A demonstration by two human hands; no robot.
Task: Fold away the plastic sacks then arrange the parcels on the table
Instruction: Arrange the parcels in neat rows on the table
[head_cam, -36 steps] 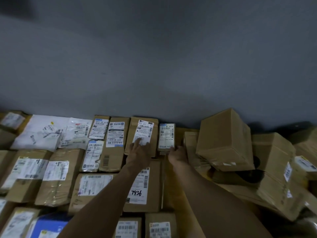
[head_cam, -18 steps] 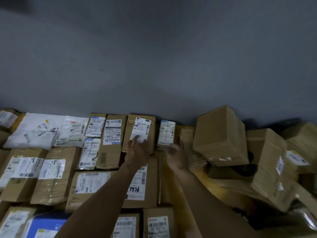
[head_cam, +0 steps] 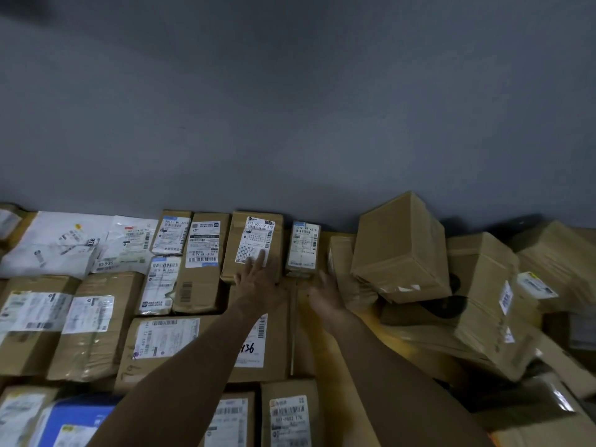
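Observation:
Cardboard parcels with white labels lie flat in rows across the yellow table [head_cam: 322,317]. My left hand [head_cam: 258,282] lies with straight fingers on a brown labelled parcel [head_cam: 254,243] in the back row against the wall. Just right of it stands a small labelled parcel [head_cam: 303,250], which no hand touches. My right hand [head_cam: 325,296] hovers below that small parcel with its fingers spread and holds nothing. A larger parcel marked with handwritten digits [head_cam: 261,346] lies under my left forearm.
A loose heap of bigger brown boxes [head_cam: 400,250] is piled at the right, some tilted. White plastic mailers [head_cam: 54,243] lie at the back left. A blue parcel [head_cam: 77,421] sits at the near left. A grey wall [head_cam: 290,108] closes the table's far side.
My right hand has let go of the small parcel and drawn back toward me and to the right. My left hand stays on the labelled parcel with its fingers now straighter.

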